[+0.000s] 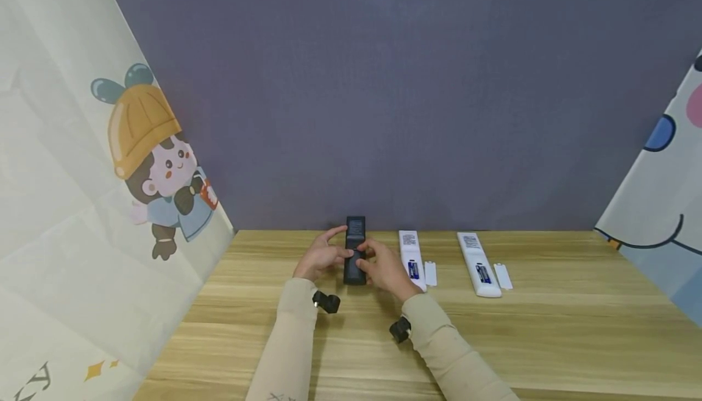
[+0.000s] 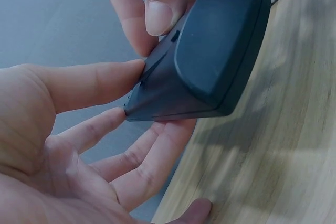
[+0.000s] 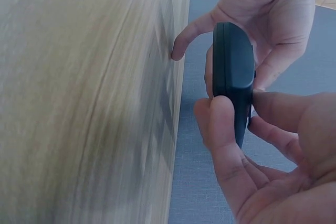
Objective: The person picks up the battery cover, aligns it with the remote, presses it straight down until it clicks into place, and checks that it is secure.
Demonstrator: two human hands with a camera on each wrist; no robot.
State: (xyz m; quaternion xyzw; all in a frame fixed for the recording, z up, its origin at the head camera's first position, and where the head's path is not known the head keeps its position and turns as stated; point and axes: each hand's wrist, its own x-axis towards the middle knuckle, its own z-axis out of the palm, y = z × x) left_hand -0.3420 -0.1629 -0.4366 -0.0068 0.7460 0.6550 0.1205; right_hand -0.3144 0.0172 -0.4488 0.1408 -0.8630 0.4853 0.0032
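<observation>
A black remote control (image 1: 356,229), its back facing up, is held between both hands a little above the wooden table. My left hand (image 1: 320,257) grips it from the left, thumb on the back face and fingers along the side and underneath, as the left wrist view shows. From the right, my right hand (image 1: 386,268) pinches the remote, with its thumb (image 3: 275,109) on the back face near the middle and other fingers (image 3: 223,124) round the opposite side. In the left wrist view, a thin gap and a small tab (image 2: 175,36) show along the back; the battery compartment's inside is hidden.
Two white remotes, one nearer (image 1: 409,248) and one farther right (image 1: 473,253), lie back up on the table (image 1: 252,328) with batteries exposed. Beside each lies a white battery cover (image 1: 431,273), the second one (image 1: 503,276) farthest right. A grey wall (image 1: 384,84) rises behind.
</observation>
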